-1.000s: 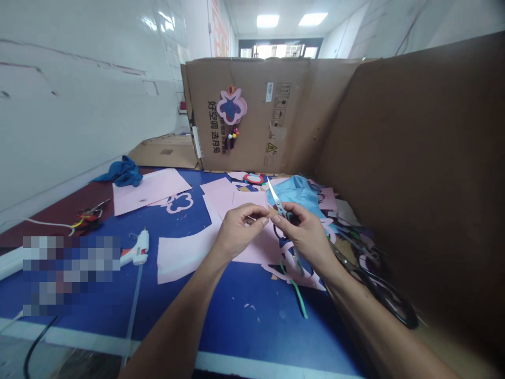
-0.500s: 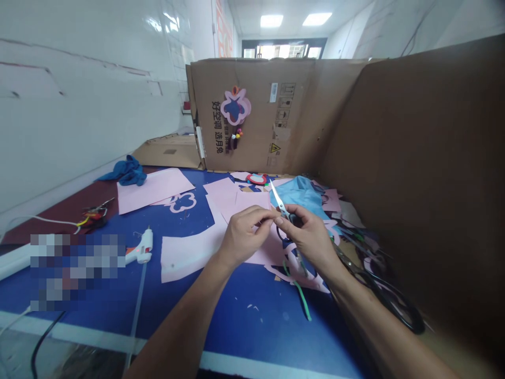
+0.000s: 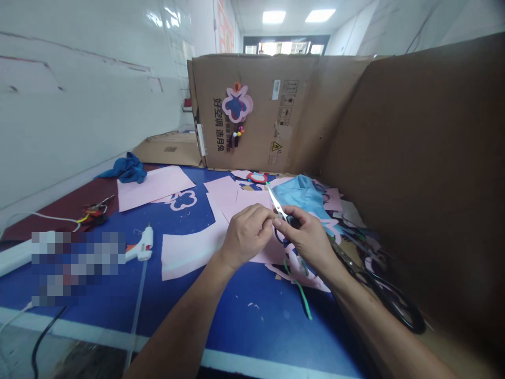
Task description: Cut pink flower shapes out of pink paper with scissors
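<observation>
My right hand (image 3: 305, 230) holds a small pair of scissors (image 3: 277, 202), the blades pointing up and away and the dark handle under the palm. My left hand (image 3: 249, 231) is closed, its fingertips pinched against the right thumb and fingers; what lies in the pinch is too small to make out. Under both hands are sheets of pink paper (image 3: 193, 257). Below the right hand lie pink paper cut-outs (image 3: 315, 281) and a green strip (image 3: 303, 300).
A white glue gun (image 3: 144, 245) lies at left, near pliers (image 3: 94, 208) and a blue cloth (image 3: 128, 168). Large black-handled scissors (image 3: 394, 302) are at right, a light-blue cloth (image 3: 302, 195) behind the hands. Cardboard walls (image 3: 256, 73) bound the back and right; a pink flower ornament (image 3: 246, 110) hangs there.
My left fingers have curled in more tightly against the right fingertips. The scissors have tilted slightly to the left. The view has shifted a little; the things on the table stay put.
</observation>
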### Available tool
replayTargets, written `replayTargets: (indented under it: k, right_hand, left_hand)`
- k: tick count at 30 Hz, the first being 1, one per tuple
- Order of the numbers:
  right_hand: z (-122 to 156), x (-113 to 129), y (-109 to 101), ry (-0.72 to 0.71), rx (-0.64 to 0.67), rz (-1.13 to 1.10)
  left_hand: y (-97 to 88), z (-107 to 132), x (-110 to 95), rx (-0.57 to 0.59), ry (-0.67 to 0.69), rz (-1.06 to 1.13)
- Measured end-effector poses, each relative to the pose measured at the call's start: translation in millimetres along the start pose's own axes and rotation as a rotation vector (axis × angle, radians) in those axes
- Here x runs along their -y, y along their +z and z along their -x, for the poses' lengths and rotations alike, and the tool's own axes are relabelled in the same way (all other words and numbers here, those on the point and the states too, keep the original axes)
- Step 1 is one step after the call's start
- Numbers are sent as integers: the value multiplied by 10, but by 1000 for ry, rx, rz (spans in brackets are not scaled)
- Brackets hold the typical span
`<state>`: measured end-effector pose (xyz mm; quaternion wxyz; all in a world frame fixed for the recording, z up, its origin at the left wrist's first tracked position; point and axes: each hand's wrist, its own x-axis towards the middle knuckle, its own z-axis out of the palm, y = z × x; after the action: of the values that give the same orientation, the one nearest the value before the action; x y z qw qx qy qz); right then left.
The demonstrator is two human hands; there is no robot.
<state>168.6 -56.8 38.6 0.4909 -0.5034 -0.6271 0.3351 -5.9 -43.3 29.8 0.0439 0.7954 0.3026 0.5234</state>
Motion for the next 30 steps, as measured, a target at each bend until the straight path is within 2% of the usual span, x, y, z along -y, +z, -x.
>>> replayTargets:
  k: [5,9,12,15,18,20,22,23,27,30]
  right_hand:
    - [2,-23,0,30,10,-21]
    - [-11,-23,-31,65,-11,-54]
    - [-23,-22,-48,76,-37,-74]
    - [-20,-17,-47,83,-46,-63]
    - [-8,-7,-37,82,-31,-104]
    - [-2,-1,-31,79,-19,-136]
    - [-3,4,-26,72,-19,-143]
    - [-5,5,-25,71,-24,-144]
    - [-24,-9,-26,74,-38,-144]
    - [-37,-30,-24,67,-24,-138]
  left_hand:
    - [-11,-7,1,-97,-96,-2]
    - [-42,-27,45,-175,-302,90]
    - [-117,-51,154,-265,-442,148]
    - [-234,-60,331,-344,-552,-6]
    - [-325,-45,501,-266,-698,-237]
    - [-338,-38,557,-299,-708,-269]
    - [-306,-45,537,-343,-619,-184]
    - [-275,-55,497,-342,-581,-114]
    - [-101,-92,213,-166,-571,327]
    - [8,-90,7,12,-553,530]
